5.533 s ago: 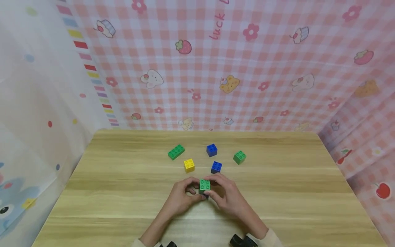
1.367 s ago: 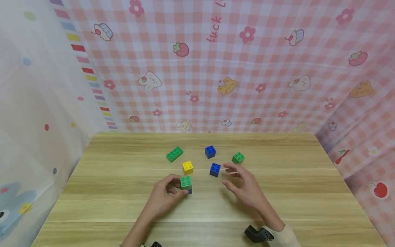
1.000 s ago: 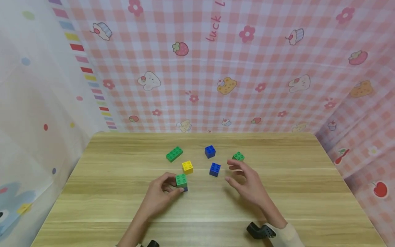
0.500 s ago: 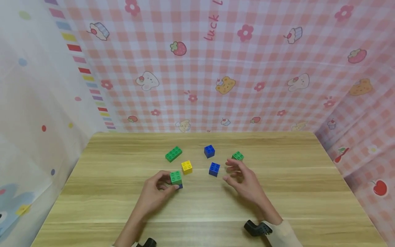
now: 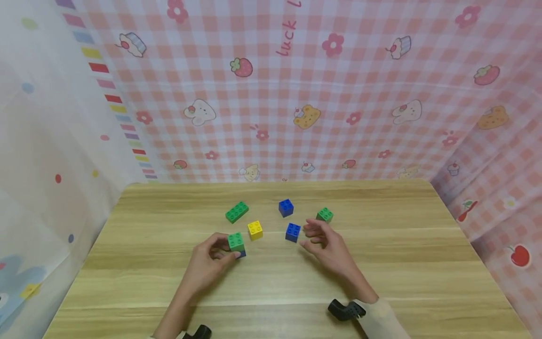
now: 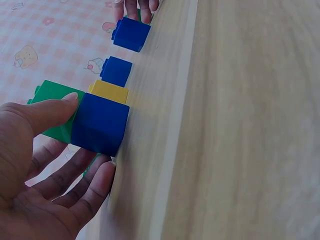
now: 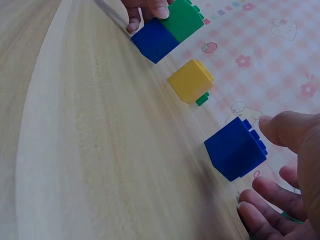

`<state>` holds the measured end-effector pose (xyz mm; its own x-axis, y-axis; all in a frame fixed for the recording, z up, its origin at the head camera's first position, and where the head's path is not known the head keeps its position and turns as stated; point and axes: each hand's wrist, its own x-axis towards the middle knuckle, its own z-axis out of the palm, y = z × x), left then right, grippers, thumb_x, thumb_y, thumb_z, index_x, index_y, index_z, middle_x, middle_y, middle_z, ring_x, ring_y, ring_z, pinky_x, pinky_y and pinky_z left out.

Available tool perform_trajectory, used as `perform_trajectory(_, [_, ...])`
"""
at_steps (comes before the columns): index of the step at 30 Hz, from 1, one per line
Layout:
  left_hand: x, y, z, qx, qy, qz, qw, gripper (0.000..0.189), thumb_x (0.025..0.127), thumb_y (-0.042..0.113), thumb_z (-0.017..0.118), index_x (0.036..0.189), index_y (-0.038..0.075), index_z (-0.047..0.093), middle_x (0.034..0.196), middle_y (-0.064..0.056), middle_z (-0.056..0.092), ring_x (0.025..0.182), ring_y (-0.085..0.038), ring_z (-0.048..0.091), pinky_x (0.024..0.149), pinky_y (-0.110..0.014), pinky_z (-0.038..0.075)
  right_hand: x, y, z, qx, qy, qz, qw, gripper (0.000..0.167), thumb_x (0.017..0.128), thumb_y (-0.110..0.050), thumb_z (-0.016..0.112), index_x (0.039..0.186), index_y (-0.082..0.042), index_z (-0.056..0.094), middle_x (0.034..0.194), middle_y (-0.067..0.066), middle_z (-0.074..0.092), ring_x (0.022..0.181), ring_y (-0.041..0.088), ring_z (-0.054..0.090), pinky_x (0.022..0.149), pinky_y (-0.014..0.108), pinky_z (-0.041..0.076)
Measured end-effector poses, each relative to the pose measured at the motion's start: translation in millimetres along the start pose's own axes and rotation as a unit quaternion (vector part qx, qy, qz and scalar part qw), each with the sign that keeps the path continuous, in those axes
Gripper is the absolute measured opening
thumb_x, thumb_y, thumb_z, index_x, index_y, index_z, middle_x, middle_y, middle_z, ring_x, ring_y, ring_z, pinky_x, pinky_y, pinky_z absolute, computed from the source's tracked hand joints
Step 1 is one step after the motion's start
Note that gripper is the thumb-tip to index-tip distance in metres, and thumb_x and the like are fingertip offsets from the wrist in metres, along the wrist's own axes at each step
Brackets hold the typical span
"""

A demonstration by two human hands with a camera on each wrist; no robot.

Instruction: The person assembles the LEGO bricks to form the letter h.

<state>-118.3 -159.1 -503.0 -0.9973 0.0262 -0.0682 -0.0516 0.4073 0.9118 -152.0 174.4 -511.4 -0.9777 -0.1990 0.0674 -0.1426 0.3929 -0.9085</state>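
Observation:
My left hand [image 5: 206, 262] pinches a two-brick stack, a green brick [image 5: 235, 241] on top of a blue brick [image 6: 101, 122]. In the left wrist view the thumb lies across the green brick near the seam, and the stack is down at the tabletop. My right hand [image 5: 332, 248] holds nothing. Its thumb and fingers are parted beside the near blue brick [image 5: 293, 232], which sits between thumb and fingers' reach in the right wrist view. Just right of the stack is a yellow brick [image 5: 255, 230].
Farther back on the wooden table [image 5: 381, 263] lie a long green brick [image 5: 237, 212], another blue brick [image 5: 286, 207] and a small green brick [image 5: 325, 214], partly behind the right fingers. A checked cloth [image 5: 271, 94] hangs behind the table's far edge.
Earlier both hands were on the green-and-blue stack; the right hand has let go and moved right, lately edging back toward the near blue brick. The left hand has carried the stack left.

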Motion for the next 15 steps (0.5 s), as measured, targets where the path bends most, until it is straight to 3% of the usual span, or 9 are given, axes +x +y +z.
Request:
perform_trajectory(5, [1.4, -3.6, -2.5, 0.003, 0.003, 0.002, 1.0, 0.037, 0.085, 0.014, 0.084, 0.119, 0.017, 0.068, 0.105, -0.005, 0.072, 0.09, -0.018, 0.067, 0.076, -0.022, 0.06, 4.2, -1, 4, 0.0, 0.002, 0.014, 0.9999, 0.057, 0.093, -0.015, 0.077, 0.143, -0.004, 0.053, 0.129, 0.016, 0.068, 0.117, 0.031, 0.065, 0.098, 0.042, 0.059])
perform_trajectory(15, [2.8, -4.4, -7.4, 0.011, 0.005, -0.006, 0.9999, 0.037, 0.086, 0.015, 0.083, 0.12, 0.017, 0.067, 0.108, -0.005, 0.072, 0.096, -0.018, 0.066, 0.08, -0.021, 0.059, 9.3, -3, 16, -0.025, 0.008, 0.034, 0.9991, 0.056, 0.089, -0.021, 0.081, 0.139, -0.007, 0.059, 0.118, 0.009, 0.069, 0.108, 0.022, 0.064, 0.088, 0.025, 0.055])
